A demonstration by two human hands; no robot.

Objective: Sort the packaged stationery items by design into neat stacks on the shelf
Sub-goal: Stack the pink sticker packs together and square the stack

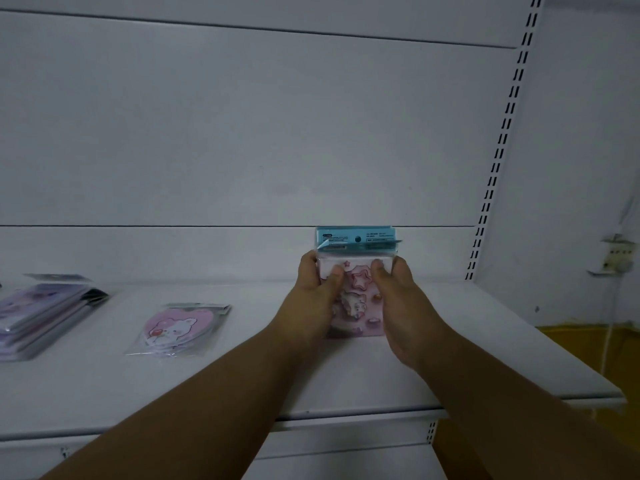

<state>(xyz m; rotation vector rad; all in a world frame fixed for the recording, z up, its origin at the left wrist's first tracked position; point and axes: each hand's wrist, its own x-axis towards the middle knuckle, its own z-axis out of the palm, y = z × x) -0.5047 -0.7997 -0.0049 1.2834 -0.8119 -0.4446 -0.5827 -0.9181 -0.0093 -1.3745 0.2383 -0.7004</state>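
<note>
Dim, bluish cast; soft overall blur; wide-angle bend at edges; no hard shadows, no glare.

Beyond your hands stands a white panelled back wall (242, 133), crossed by thin horizontal seams. Under your forearms runs the white shelf board (225, 386), its front lip catching dim light. Up and to the right of your hands a slotted upright (502, 143) climbs the corner. Farther right you see a pale side wall (588, 116), and low beside it a yellow floor (595, 344).
</note>
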